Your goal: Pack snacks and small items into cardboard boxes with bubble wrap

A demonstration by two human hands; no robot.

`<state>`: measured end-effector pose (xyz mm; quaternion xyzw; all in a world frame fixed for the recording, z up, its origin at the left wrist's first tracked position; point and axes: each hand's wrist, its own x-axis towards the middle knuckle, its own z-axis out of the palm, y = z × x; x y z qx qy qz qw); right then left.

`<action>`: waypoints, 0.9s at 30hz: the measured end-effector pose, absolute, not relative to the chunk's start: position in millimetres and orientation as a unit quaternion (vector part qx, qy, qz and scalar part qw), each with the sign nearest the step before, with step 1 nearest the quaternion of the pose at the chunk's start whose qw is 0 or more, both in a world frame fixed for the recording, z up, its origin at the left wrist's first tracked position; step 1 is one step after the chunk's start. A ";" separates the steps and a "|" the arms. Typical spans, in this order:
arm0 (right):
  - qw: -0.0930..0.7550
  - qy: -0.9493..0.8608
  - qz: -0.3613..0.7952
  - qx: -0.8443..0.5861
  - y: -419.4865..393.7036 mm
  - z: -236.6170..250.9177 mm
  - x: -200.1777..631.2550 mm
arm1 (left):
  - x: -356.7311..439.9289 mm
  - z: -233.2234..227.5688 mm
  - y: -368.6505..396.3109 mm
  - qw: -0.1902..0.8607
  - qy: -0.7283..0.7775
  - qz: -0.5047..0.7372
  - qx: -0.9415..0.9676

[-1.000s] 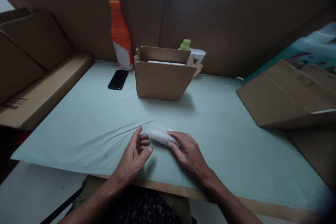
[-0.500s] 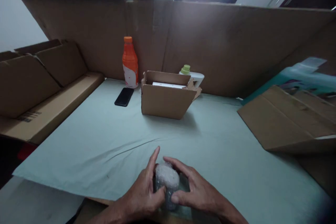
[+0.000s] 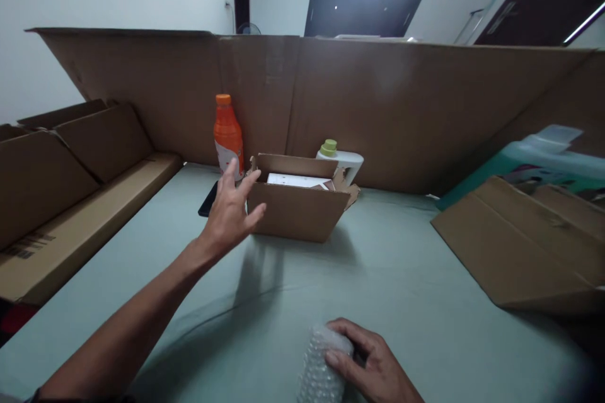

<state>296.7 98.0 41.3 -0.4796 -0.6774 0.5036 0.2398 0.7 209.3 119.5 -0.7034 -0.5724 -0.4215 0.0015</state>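
Note:
My left hand [image 3: 231, 204] is stretched forward with its fingers spread and nothing in it, near the left end of an open cardboard box [image 3: 293, 214]. A white item [image 3: 295, 181] lies inside that box, its top just showing above the front wall. Close to me, my right hand [image 3: 366, 359] grips a bundle in bubble wrap [image 3: 321, 368] between thumb and fingers at its upper right side. What the wrap encloses cannot be made out, and the bundle's bottom runs out of view. A dark phone [image 3: 208, 198] lies partly hidden behind my left hand.
An orange bottle [image 3: 228, 132] stands behind my left hand. Behind the box is a white bottle with a green cap [image 3: 329, 148]. Cardboard boxes [image 3: 108, 145] line the left, and a carton [image 3: 515, 239] with a teal jug [image 3: 534, 151] the right. A cardboard wall [image 3: 406, 107] closes the back.
My left hand has let go of the bubble-wrapped bundle and moved forward to the box, fingers spread. My right hand keeps hold of the bundle, now slightly farther right. The view has tilted up.

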 end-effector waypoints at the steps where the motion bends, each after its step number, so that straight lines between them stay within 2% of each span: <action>1: 0.240 -0.678 0.499 -0.483 98.6 43.0 298.2 | 0.6 121.7 221.5 -0.035 -0.590 -0.417 -0.691; 4: 0.252 -0.678 0.474 -0.502 100.7 52.2 307.7 | 2.0 122.2 235.9 -0.128 -0.605 -0.419 -0.665; 6: 0.269 -0.674 0.460 -0.512 102.8 61.6 321.1 | 3.2 121.2 226.7 -0.144 -0.594 -0.427 -0.666; 9: 0.310 -0.662 0.443 -0.520 107.9 81.2 348.2 | 3.9 118.0 192.5 -0.145 -0.574 -0.436 -0.678; 12: 0.407 -0.621 0.409 -0.530 116.1 110.3 363.5 | 2.3 111.7 150.0 -0.128 -0.572 -0.446 -0.676; 14: 0.479 -0.587 0.385 -0.527 124.9 135.8 355.6 | -0.4 107.4 126.9 -0.101 -0.576 -0.455 -0.672; 16: 0.508 -0.586 0.370 -0.512 137.8 163.8 331.5 | -4.4 104.1 112.8 -0.076 -0.581 -0.455 -0.671; 20: 0.463 -0.648 0.400 -0.453 175.3 202.7 256.0 | -12.8 97.4 110.0 -0.043 -0.591 -0.441 -0.674; 24: 0.369 -0.671 0.501 -0.403 215.8 201.1 191.6 | -12.2 85.3 116.0 -0.014 -0.592 -0.433 -0.679; 27: 0.288 -0.736 0.424 -0.442 237.1 194.8 166.5 | -6.5 76.9 114.6 -0.004 -0.590 -0.431 -0.683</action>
